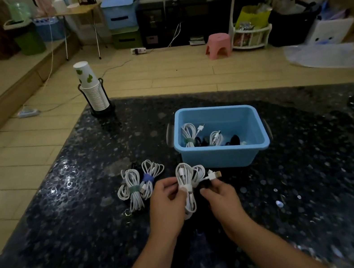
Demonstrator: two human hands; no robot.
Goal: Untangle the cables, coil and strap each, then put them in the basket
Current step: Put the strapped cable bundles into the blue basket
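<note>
At lower centre, the left hand (166, 194) pinches a coiled white cable (188, 183) at its waist while the right hand (219, 193) holds its loose plug end, probably to strap it. Two strapped white bundles (141, 185) wait on the dark speckled worktop (298, 183), just beside the light-blue plastic basket (225, 157), which holds finished coils.

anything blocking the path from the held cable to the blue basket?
Nothing visible. The white cable is in both hands, left hand and right hand, just short of the blue basket. The basket's top is open; the strapped cables lie off to the left, outside that path.
</note>
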